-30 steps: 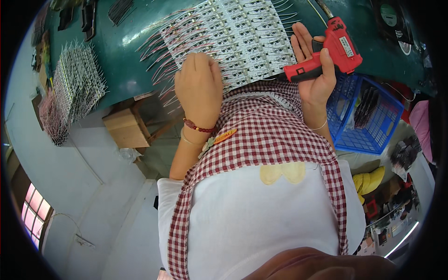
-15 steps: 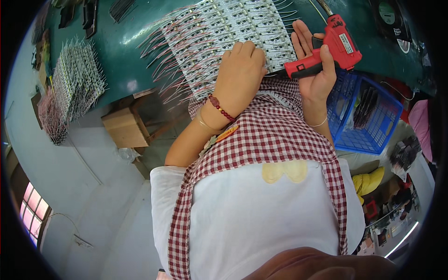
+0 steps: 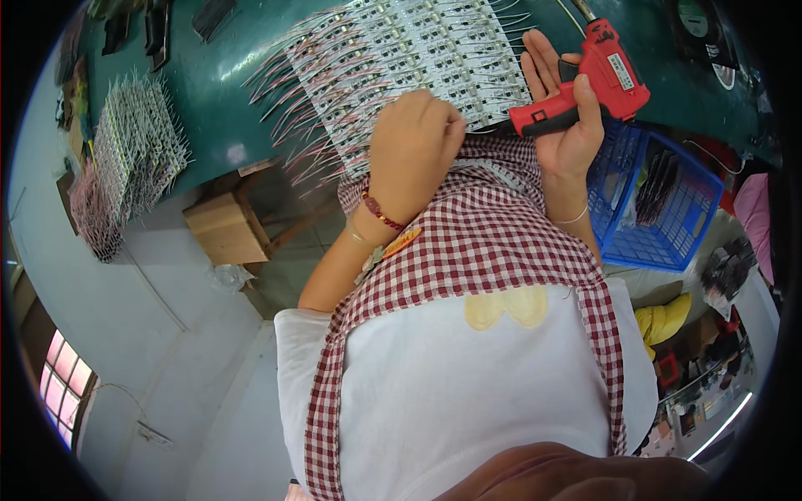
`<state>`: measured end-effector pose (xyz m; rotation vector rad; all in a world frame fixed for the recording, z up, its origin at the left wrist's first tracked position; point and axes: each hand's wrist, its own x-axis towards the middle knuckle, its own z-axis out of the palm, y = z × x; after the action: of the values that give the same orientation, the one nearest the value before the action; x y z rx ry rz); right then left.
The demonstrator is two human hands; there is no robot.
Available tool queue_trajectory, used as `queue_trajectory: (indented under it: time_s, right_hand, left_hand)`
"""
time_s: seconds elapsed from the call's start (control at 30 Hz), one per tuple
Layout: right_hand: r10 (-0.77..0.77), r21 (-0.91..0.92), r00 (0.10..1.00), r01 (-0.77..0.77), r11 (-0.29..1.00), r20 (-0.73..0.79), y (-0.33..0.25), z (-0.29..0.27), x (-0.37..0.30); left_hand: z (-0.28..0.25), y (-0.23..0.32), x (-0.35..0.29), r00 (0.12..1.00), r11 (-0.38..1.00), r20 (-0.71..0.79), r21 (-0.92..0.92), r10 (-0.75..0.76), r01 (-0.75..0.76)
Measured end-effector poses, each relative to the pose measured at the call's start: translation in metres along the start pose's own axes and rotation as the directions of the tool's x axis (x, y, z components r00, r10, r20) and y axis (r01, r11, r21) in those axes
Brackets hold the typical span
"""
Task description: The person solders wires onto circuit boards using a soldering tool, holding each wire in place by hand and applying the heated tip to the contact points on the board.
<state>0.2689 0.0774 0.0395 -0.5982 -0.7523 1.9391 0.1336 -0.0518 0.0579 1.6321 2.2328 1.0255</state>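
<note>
Right hand point(image 3: 564, 152) loosely cradles a red gun-shaped tool point(image 3: 597, 88) — a slip could mar the circuit panel point(image 3: 451, 58); left hand point(image 3: 409, 142) curls, contents unclear.

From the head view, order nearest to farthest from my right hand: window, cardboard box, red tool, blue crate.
1. Red tool, held in your right hand
2. Blue crate, lower right
3. Cardboard box, left
4. Window, far left

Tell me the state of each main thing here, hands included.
Left hand: fingers curled, grip unclear
Right hand: palm up, gripping
Red tool: held in the right hand
Circuit board sheet: spread out, wired along both sides
Blue crate: open, holding dark items
Wired strips: bunched together
</note>
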Motion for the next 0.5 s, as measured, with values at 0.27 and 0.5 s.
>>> queue_trajectory:
  time_s: [0.27,0.5]
  right_hand:
    - [0.022,0.015,1.0,-0.022,1.0,-0.012,0.0,0.0,0.001]
    - [0.023,0.015,1.0,-0.023,1.0,-0.006,0.0,-0.001,0.0]
  left_hand:
    - [0.013,0.005,0.005,0.991,0.999,0.126,0.008,0.043,-0.045]
    - [0.012,0.006,0.012,0.977,1.0,0.214,-0.005,0.022,-0.021]
